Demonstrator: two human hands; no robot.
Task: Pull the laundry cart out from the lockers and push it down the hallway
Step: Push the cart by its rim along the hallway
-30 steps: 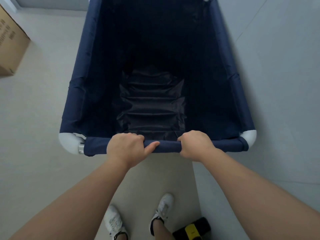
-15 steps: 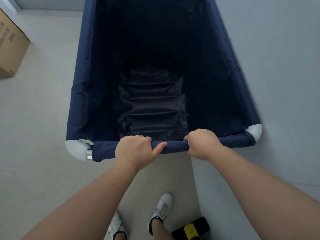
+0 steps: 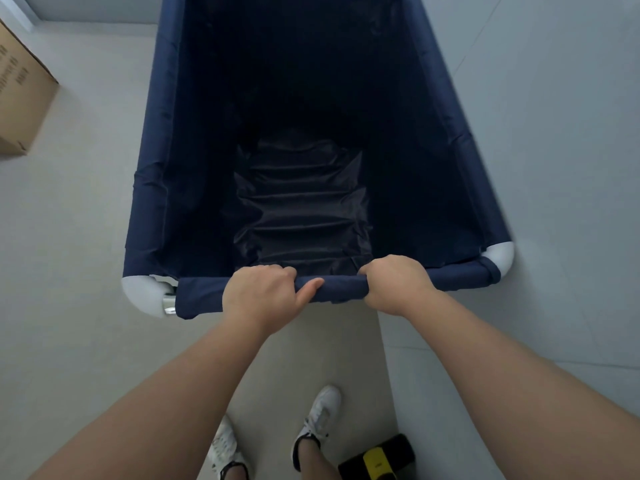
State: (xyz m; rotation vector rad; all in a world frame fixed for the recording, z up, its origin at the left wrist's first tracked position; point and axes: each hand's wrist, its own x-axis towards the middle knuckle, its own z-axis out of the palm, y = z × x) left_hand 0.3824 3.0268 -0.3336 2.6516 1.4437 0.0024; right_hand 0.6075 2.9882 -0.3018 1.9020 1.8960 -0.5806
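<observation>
The laundry cart (image 3: 152,174) is a deep navy fabric bin with white plastic corner caps, seen from above and filling the middle of the view. Its inside holds only creased dark lining. My left hand (image 3: 258,296) grips the near fabric-covered rail left of centre, thumb lying along the rail. My right hand (image 3: 394,284) grips the same rail to the right of centre. The cart's right side runs close along pale grey locker fronts (image 3: 554,168).
A cardboard box (image 3: 20,95) stands on the light floor at the far left. A black and yellow object (image 3: 377,457) lies on the floor by my right shoe. Open floor lies left of the cart.
The cart's near rail has drifted right and slightly tilted, its right corner rising in view. Both hands keep the same grip. My feet have stepped.
</observation>
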